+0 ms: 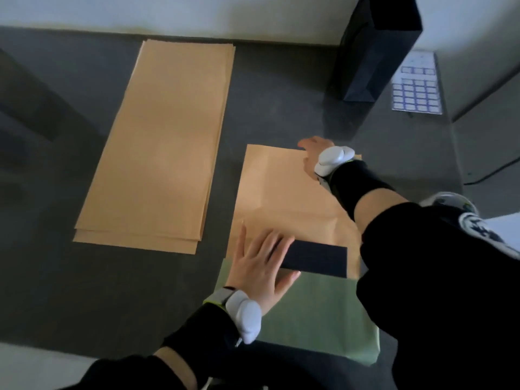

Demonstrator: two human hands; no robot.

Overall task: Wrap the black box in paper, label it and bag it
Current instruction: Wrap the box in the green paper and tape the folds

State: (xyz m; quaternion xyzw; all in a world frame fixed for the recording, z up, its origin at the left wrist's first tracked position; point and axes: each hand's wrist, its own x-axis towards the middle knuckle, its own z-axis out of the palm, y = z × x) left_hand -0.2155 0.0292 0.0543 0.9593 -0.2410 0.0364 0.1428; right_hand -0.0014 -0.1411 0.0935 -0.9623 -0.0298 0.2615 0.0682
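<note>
A flat black box [316, 261] lies near the front of the grey table, on a sheet of brown paper [281, 192] whose underside shows green [315, 313] nearest me. My left hand [260, 263] rests flat with straight fingers on the left end of the box and the paper. My right hand [311, 153] reaches to the far edge of that sheet; its fingers are at the edge, and whether they pinch it is hidden. A tall black paper bag [374, 49] stands at the back right, with a sheet of labels [417, 85] beside it.
A stack of brown paper sheets [163, 147] lies to the left on the grey table [56, 192]. A dark shadowed object [25, 102] sits at the far left. A white wall runs along the back. A black cable [489, 173] trails at the right.
</note>
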